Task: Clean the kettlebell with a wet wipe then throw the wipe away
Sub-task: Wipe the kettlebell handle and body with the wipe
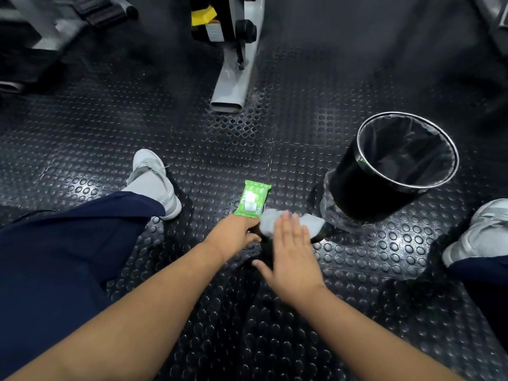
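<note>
Mid-frame, the right hand (pixel 291 251), fingers straight, pressed the limp wet wipe (pixel 268 222) onto the dark kettlebell (pixel 264 247) on the floor (pixel 275 325). The left hand (pixel 233 235) gripped it. Heavy and rigid, it was likely best steadied by its handle.

Directly beneath both hands the floor is taken up by the kettlebell (pixel 264 244). Just beyond the left hand (pixel 233 235) the way is blocked by a green wipe pack (pixel 252 199) laid flat. Ahead and to the right of the right hand (pixel 291 251) a black bin (pixel 384 185) is set, its mouth open; a narrow strip of studded floor (pixel 275 325) is left between. Well left of the left hand a grey shoe (pixel 154 180) is planted. Open floor is left between the forearms.
</note>
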`<state>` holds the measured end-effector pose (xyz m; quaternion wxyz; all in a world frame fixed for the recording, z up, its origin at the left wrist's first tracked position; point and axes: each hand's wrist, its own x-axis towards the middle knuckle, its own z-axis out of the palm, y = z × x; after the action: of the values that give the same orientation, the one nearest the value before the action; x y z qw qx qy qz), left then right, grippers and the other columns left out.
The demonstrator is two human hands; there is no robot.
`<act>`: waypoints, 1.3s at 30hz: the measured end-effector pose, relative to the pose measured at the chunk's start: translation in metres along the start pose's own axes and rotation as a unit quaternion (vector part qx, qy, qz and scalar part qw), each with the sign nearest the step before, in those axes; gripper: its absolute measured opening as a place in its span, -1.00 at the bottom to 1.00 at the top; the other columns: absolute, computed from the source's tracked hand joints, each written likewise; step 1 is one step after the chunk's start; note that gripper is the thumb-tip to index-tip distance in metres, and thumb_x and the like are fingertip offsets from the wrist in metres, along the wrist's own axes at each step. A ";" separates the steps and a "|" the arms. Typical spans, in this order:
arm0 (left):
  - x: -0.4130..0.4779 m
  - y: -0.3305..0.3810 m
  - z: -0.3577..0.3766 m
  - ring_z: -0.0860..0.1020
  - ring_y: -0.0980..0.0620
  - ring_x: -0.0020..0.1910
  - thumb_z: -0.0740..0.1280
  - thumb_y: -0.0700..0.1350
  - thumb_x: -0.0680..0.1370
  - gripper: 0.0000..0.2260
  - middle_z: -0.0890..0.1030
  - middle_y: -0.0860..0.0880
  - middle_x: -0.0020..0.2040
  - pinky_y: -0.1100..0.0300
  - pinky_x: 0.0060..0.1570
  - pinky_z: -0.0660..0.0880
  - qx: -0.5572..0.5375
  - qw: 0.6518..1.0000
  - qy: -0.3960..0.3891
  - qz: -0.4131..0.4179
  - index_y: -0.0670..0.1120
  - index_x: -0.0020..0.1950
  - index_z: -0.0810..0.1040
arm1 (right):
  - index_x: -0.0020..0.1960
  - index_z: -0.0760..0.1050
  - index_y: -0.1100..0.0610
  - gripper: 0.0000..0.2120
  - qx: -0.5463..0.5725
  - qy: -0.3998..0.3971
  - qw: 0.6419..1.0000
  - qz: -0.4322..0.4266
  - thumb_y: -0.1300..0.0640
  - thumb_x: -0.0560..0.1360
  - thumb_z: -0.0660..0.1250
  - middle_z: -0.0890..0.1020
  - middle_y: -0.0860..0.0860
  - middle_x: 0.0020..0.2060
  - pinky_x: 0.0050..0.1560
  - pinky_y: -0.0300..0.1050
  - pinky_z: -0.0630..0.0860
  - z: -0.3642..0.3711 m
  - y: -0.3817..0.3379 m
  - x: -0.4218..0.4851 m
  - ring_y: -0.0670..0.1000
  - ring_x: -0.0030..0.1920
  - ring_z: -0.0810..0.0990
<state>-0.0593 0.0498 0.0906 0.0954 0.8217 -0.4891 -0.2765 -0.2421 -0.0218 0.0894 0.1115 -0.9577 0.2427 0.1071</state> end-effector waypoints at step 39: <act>0.002 0.009 -0.001 0.67 -0.03 -0.03 0.30 -0.16 0.59 -0.73 0.73 0.03 0.02 0.05 0.07 0.62 0.003 1.000 -0.007 -0.031 0.09 0.21 0.67 | 0.63 -0.40 0.29 0.01 -0.020 -0.055 0.998 -0.024 -0.42 0.63 -0.01 -0.41 0.28 0.60 0.65 0.27 -0.25 -0.016 -0.028 0.016 0.28 0.63 -0.39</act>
<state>-0.0649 0.0434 0.0944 0.0809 0.8345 -0.4653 -0.2838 -0.2119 -0.0093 0.1047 0.1079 -0.9580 0.2106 0.1622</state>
